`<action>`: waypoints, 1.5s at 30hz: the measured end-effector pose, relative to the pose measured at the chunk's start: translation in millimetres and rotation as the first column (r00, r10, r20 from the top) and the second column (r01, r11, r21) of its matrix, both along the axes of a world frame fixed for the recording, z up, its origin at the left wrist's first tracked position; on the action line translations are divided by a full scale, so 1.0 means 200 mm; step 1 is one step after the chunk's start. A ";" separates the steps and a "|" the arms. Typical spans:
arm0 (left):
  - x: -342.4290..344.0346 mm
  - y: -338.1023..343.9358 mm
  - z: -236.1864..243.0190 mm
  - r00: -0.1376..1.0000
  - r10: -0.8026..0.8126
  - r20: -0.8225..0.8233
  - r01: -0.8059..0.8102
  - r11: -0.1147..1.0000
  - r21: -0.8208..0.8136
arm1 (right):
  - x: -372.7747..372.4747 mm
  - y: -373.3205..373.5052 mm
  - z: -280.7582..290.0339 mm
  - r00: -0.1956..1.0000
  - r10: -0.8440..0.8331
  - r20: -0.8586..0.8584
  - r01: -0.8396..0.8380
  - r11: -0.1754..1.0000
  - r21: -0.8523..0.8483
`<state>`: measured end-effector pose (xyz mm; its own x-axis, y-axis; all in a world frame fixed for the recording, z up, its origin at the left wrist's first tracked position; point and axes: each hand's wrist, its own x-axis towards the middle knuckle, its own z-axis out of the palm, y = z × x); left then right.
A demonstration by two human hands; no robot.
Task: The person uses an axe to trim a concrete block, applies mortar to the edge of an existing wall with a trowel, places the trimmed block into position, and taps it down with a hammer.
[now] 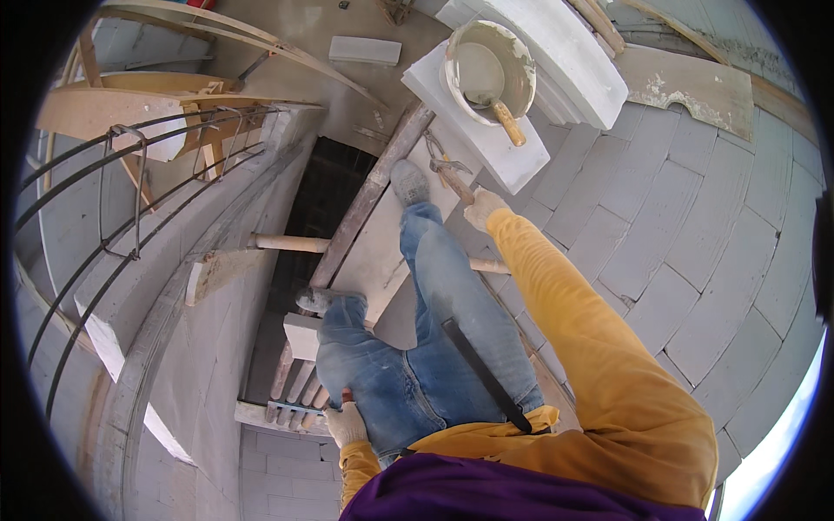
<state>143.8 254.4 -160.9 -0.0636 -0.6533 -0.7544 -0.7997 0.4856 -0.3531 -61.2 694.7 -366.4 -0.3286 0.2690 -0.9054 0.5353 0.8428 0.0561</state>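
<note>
My right hand (483, 209), in a pale work glove, is closed round the wooden handle of a hammer (455, 181). The hammer's metal head lies over the board by my forward shoe, beside metal pincers (431, 144). My left hand (346, 424), also gloved, is low beside my thigh, with its fingers curled round a tool with a reddish handle (347, 396); the rest of that tool cannot be made out. Ahead of my right hand, a mortar-crusted bucket (490, 73) stands on a white block (521, 167), with a wooden-handled tool (508, 123) leaning in it.
A dark gap (332, 187) runs beside the plank (369, 200) under my feet. On the left are bent steel rebars (130, 208) and curved wooden formwork (130, 113). A grey block wall (660, 217) rises on the right. Several wooden poles (300, 382) lie near my left hand.
</note>
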 end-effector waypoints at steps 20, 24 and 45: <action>-0.13 0.26 -0.01 0.984 0.041 0.176 -0.037 0.999 -0.025 | -0.17 0.23 0.08 0.639 -0.316 -0.701 0.479 0.877 0.041; -0.08 0.27 -0.06 0.987 0.064 0.149 -0.061 0.998 -0.025 | -0.84 0.26 0.21 0.587 -0.027 -0.809 0.210 0.970 0.120; -0.13 0.27 0.14 0.951 -0.040 -0.306 0.016 0.997 -0.080 | -1.10 0.13 1.04 0.616 0.704 -0.353 -0.697 0.696 0.172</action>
